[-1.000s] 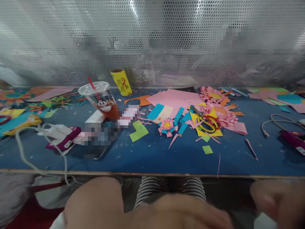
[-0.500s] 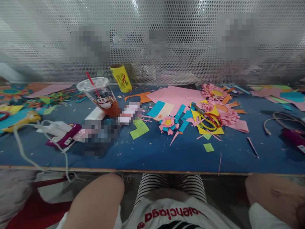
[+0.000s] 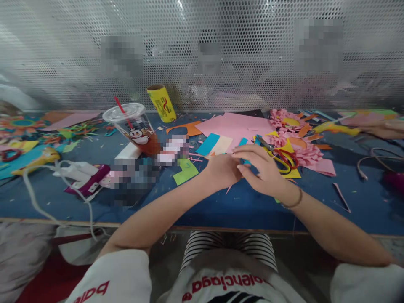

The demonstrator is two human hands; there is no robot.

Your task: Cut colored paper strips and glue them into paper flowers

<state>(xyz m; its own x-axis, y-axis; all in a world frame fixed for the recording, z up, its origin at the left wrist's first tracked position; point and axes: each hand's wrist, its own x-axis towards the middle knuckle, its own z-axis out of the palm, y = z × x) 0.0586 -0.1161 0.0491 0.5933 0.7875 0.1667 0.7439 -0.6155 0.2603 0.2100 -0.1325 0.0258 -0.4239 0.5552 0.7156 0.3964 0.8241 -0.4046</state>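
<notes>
My left hand (image 3: 222, 171) is over the middle of the table, its back toward me and its fingers bent down out of sight. Beside it and touching or nearly touching it, my right hand (image 3: 263, 170) has stretched fingers with the thumb apart; nothing shows between them. Both hands cover the spot of the small pink and blue paper flower. Just past my right hand lie scissors (image 3: 284, 159) with red and yellow handles on yellow paper. Pink sheets (image 3: 240, 126) and a blue strip (image 3: 206, 144) lie behind my hands.
A lidded cup (image 3: 139, 130) with a red straw and a yellow roll (image 3: 162, 103) stand left of centre. White cables (image 3: 91, 210) hang over the left edge. At the right, another person's hand (image 3: 381, 128) holds a yellow glue gun (image 3: 337, 128).
Both my hands and forearms have come into view over the middle, hiding the small flower. Another person's hand with a yellow glue gun has appeared at the right.
</notes>
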